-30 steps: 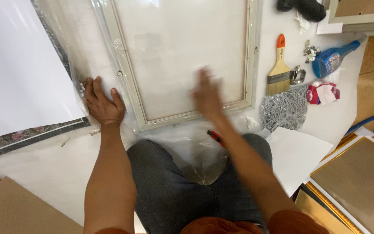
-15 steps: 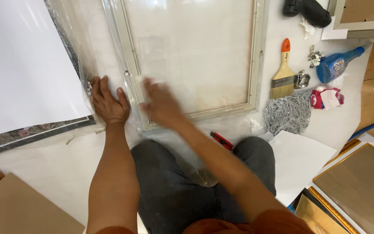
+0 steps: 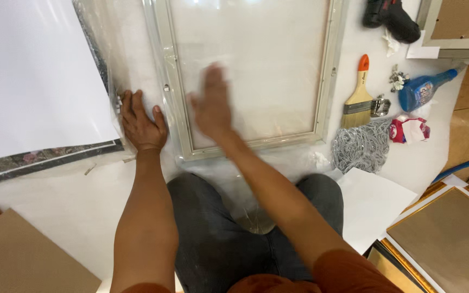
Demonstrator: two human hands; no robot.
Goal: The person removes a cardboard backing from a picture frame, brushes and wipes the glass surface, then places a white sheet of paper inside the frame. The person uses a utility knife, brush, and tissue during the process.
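Pale silver-framed picture panel under clear plastic film: lies flat on the white floor before the knees. Left hand: just left of frame, flat, fingers spread on the film. Right hand: blurred, open, on the frame's lower left. Orange-handled paintbrush: right of frame.

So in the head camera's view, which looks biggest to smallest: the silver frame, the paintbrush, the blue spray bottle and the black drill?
1. Silver frame, by far the largest.
2. Paintbrush.
3 and 4. Blue spray bottle and black drill look about alike; the drill is cut off by the picture's top edge, so I will not rank them.
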